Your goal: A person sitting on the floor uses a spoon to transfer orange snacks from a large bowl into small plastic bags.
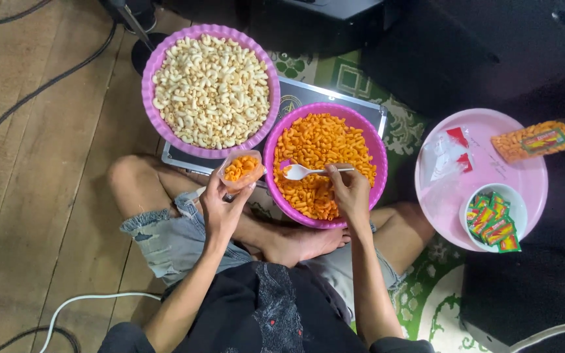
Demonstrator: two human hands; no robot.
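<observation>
Your left hand (220,212) is closed around a small clear plastic bag (241,171) partly filled with orange curled snacks, held just beside the rim of the purple plastic bowl of orange curled snacks (325,165) that sits above your crossed legs. Your right hand (351,195) pinches the handle of a white plastic spoon (302,172), whose empty scoop lies over that bowl. A second purple bowl of pale curled snacks (210,91) touches it on the left, while a round pink tray (492,173) with small packets sits well apart on the right.
</observation>
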